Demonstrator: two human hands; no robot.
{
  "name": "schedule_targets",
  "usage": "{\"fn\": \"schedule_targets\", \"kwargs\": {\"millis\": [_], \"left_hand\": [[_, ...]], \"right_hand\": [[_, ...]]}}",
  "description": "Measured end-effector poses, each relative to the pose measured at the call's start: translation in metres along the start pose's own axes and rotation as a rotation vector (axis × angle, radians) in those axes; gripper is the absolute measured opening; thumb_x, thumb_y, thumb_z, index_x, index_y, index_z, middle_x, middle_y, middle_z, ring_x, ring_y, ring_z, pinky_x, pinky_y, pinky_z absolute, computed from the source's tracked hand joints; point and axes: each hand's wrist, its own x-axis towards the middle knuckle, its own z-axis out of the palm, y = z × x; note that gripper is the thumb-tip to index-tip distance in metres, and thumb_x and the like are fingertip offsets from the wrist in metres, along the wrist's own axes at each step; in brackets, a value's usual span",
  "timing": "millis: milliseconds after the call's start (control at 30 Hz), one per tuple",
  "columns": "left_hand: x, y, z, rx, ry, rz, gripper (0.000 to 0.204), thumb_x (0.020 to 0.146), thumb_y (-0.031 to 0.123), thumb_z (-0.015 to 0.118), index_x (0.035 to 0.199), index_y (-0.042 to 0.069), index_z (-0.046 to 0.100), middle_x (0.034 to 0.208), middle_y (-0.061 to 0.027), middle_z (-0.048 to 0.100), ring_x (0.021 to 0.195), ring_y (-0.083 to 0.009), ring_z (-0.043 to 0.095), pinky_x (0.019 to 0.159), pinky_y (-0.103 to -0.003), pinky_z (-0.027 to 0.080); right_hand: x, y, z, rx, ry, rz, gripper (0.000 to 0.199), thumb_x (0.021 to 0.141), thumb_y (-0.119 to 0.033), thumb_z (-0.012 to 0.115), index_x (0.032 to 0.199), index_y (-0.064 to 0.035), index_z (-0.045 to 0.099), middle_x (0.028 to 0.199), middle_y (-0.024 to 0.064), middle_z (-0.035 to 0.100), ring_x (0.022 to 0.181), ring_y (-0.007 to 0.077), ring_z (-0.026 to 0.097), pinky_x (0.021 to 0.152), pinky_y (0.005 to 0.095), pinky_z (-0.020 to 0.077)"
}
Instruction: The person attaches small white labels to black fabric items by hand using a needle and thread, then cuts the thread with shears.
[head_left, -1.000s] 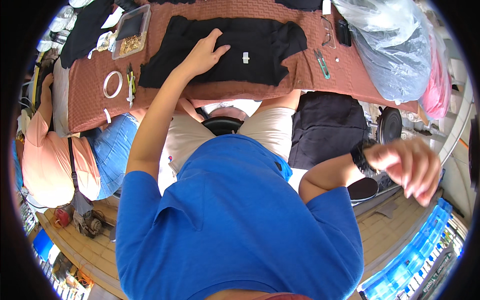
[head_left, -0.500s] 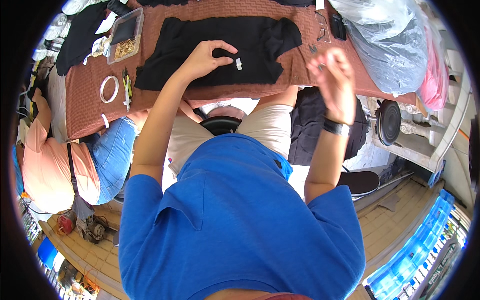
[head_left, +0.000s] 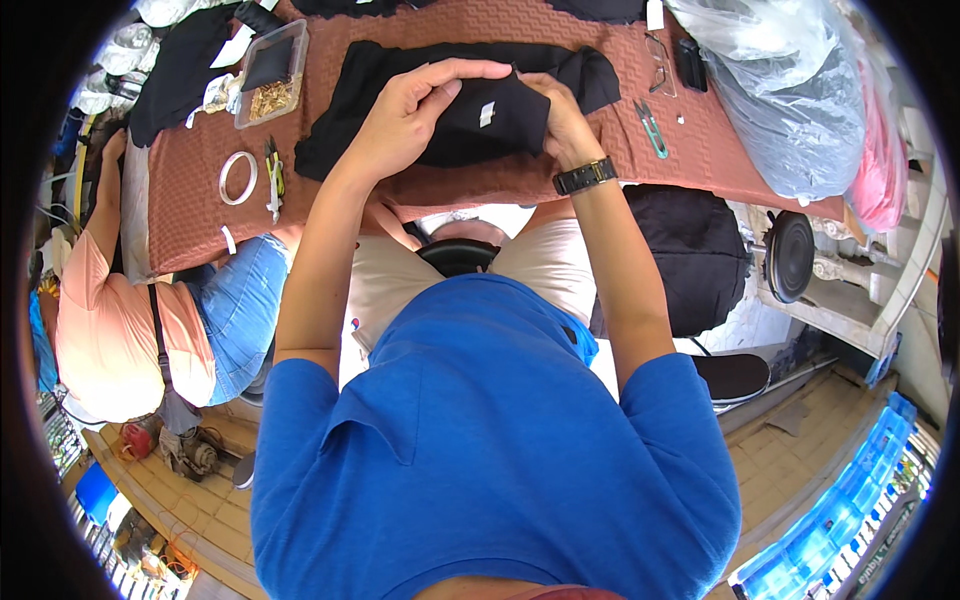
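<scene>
A black cloth garment (head_left: 450,145) with a small white label (head_left: 487,115) lies on the table in front of me. Its right part is lifted and folded. My right hand (head_left: 563,118), with a dark watch on the wrist, pinches that raised part near its edge. From the left my left hand (head_left: 405,118) reaches over the cloth, index finger stretched out to the raised edge and thumb apart from it. Its other fingers are curled and partly hidden. To the right of my right hand, green-handled thread snips (head_left: 651,130) lie on the table.
On the brown-covered table (head_left: 400,205) are a clear box (head_left: 272,75) with gold-coloured bits, a white ring (head_left: 238,178), yellow-handled cutters (head_left: 274,175) and eyeglasses (head_left: 658,65). Large plastic bags (head_left: 790,100) sit at the right. Another person (head_left: 125,340) sits at my left.
My right hand has moved left from beside the snips and now grips the cloth, whose right part has been lifted. My left index finger has straightened toward it. The view has shifted slightly.
</scene>
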Motion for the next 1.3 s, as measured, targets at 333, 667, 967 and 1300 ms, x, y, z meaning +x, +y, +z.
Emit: {"fn": "schedule_targets", "kwargs": {"millis": [333,667,967,1300], "left_hand": [[-0.003,-0.031,-0.004,0.025,0.086,-0.085,0.048,0.097,0.005,0.054,0.145,0.006,0.051,0.145,-0.0068,0.054,0.137,-0.0188,0.047,0.117,-0.032,0.031],[-0.036,-0.056,-0.019,-0.275,-0.338,-0.544,0.025,0.087,0.015,0.077,0.105,0.007,0.063,0.097,0.0031,0.059,0.098,-0.0075,0.054,0.092,-0.024,0.041],[-0.054,-0.051,0.01,-0.248,-0.122,-0.469,0.023,0.087,0.016,0.076,0.107,0.007,0.071,0.102,0.0035,0.065,0.092,-0.0043,0.055,0.087,-0.022,0.041],[-0.046,-0.029,0.031,-0.069,0.08,-0.296,0.029,0.102,0.005,0.048,0.122,0.002,0.069,0.115,-0.006,0.072,0.108,-0.0127,0.063,0.099,-0.026,0.044]], "right_hand": [[-0.038,0.01,0.004,0.145,-0.492,0.455,0.039,0.1,-0.016,0.063,0.134,0.0028,0.055,0.121,0.0126,0.068,0.101,0.0159,0.071,0.082,0.0284,0.0624],[-0.055,-0.006,0.002,-0.151,-0.336,0.357,0.032,0.097,-0.013,0.065,0.125,0.0022,0.064,0.115,0.0091,0.071,0.095,0.0113,0.07,0.077,0.0234,0.0586],[-0.054,-0.003,0.001,-0.224,-0.254,0.318,0.027,0.096,-0.012,0.063,0.118,0.0026,0.067,0.11,0.0078,0.072,0.092,0.0119,0.07,0.077,0.0236,0.0579],[-0.061,-0.003,0.001,-0.145,-0.259,0.303,0.028,0.094,-0.003,0.062,0.121,0.0055,0.061,0.104,0.0101,0.071,0.084,0.0126,0.071,0.069,0.0237,0.0599]]}}
